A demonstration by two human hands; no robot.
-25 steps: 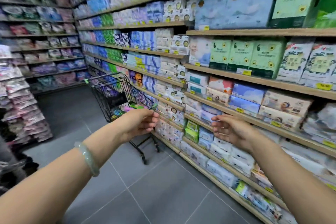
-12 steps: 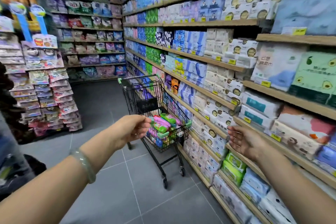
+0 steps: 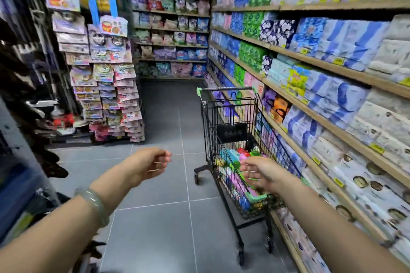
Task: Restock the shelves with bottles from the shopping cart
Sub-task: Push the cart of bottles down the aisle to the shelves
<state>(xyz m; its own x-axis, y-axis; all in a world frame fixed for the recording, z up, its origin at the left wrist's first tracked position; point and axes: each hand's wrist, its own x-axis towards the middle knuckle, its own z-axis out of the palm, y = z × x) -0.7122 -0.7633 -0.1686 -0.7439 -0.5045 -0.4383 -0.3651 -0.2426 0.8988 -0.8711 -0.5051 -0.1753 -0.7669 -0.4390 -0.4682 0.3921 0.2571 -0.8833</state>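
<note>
Right hand (image 3: 264,173) loosely open, seemingly just above shopping cart (image 3: 231,132)

Both my bare forearms reach forward from the lower corners of the view. My left hand (image 3: 150,164) hangs with fingers loosely curled, holding nothing. My right hand (image 3: 264,173) extends relaxed fingers toward it, the two hands apart.
</note>
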